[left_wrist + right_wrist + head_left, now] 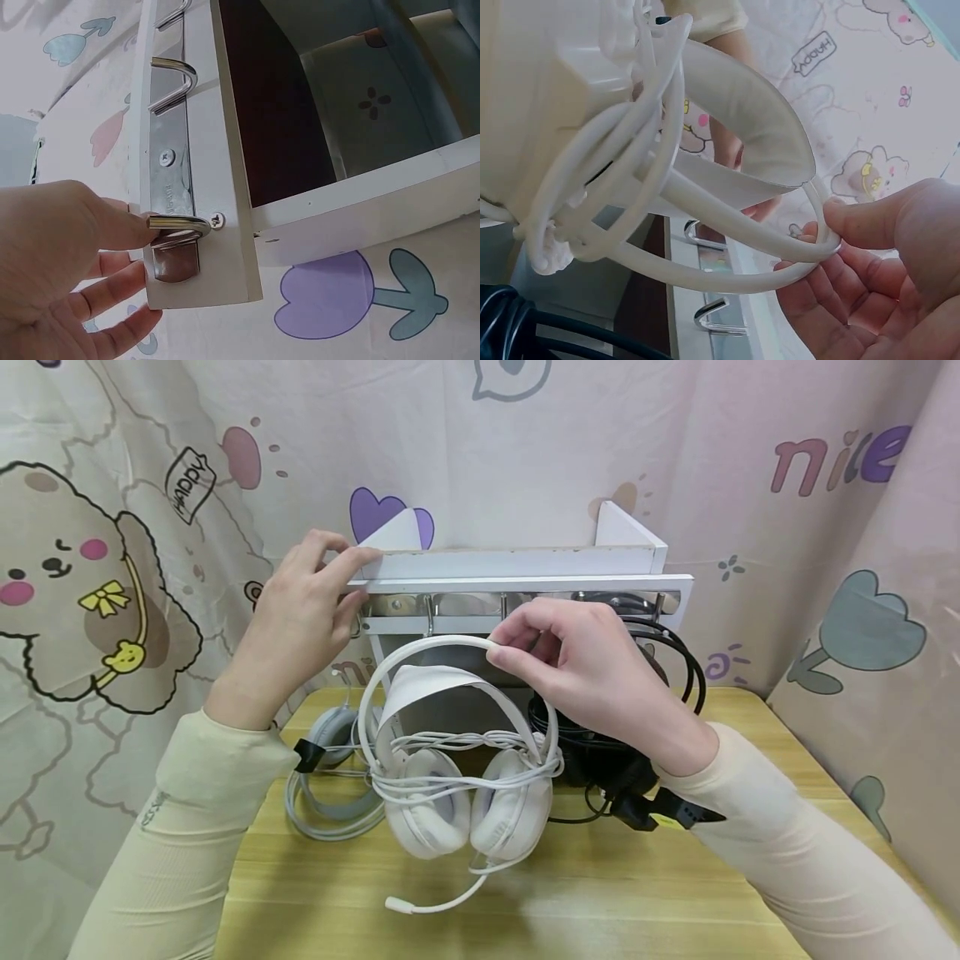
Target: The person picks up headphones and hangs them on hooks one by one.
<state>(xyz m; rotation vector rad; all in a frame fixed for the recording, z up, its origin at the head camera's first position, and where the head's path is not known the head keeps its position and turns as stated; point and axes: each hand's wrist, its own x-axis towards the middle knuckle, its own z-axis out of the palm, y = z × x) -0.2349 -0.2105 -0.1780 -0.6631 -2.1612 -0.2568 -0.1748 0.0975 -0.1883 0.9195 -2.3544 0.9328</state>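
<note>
A white headset (pixel 510 818) with a boom microphone hangs in front of a white hook rack (pixel 525 583), its cable wound around the ear cups. My right hand (pixel 592 681) pinches the top of its headband (pixel 735 279) between thumb and fingers. At the rack's left end, my left hand (pixel 300 597) grips the board, with the thumb beside the end metal hook (pixel 180 223). Several metal hooks line the rack's front; the headband stands just in front of them and does not appear to rest on one.
Grey headphones (pixel 330 727) with a looped cable sit at the rack's left on the wooden table (pixel 600 893). Black headphones (pixel 637 777) and black cables (pixel 701 672) hang at the right end. A printed curtain (pixel 675 435) stands behind.
</note>
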